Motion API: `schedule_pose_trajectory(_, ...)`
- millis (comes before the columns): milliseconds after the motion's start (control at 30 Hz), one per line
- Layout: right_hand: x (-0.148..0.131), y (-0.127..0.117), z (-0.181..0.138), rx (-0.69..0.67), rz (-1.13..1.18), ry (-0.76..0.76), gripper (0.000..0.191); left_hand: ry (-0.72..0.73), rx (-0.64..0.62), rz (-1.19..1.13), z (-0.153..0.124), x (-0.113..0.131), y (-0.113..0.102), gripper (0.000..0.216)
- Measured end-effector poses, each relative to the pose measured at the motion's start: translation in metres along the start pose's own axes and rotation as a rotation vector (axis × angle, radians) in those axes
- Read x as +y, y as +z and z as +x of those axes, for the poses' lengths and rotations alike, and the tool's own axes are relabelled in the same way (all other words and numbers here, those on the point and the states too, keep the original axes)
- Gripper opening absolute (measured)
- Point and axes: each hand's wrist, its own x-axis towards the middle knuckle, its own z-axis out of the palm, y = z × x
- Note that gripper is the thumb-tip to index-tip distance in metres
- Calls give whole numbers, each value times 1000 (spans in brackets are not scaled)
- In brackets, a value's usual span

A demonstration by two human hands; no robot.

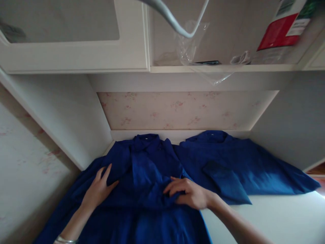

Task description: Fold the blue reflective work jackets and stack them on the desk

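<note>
A bracelet [64, 240] circles the left wrist at the lower edge. The left hand [99, 189] lies flat and spread, fingers apart, pressing on the near blue shirt [142, 169], which is laid out on the white surface [279, 217] with its collar toward the back wall. The right hand [189, 193] rests on the same shirt's right edge, fingers curled and pinching a fold of cloth. Just beside it lies a second blue shirt [241, 169], spread flat. Above, a clear plastic bag [193, 47] hangs off the shelf [223, 68]

Matt blue cloth shirt [149, 169]
</note>
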Motion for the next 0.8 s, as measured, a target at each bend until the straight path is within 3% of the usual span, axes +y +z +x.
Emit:
schedule_pose_trajectory(100, -13, 4, -29, -224, 206, 64, 20, 39, 97, 76, 6, 14, -9, 77)
schedule_pose_trajectory(167, -6, 10, -47, -337, 235, 156, 22, 110, 45, 19, 11, 15, -11, 68)
schedule_pose_trajectory(300, 22, 33, -70, -560, -27, 272, 32, 314, -126, -158, 5, -2, -14, 45)
schedule_pose_trajectory(433, 22, 53, -72, -771, -177, 299, 47, 312, -117, -233, -36, -15, -24, 62)
schedule_pose_trajectory(500, 11, 55, -65, -693, -189, 332, 33, 315, -107, -230, -58, -10, -30, 75)
schedule_pose_trajectory(600, -6, 56, -48, -355, -173, 326, 26, 380, -73, -81, -77, 8, -35, 72)
schedule_pose_trajectory(700, -13, 64, -29, -33, -236, 250, 44, 459, -9, 63, -80, 20, -45, 58)
schedule_pose_trajectory(800, -12, 77, -21, 131, -291, 269, 63, 491, 18, 13, -90, 12, -64, 53)
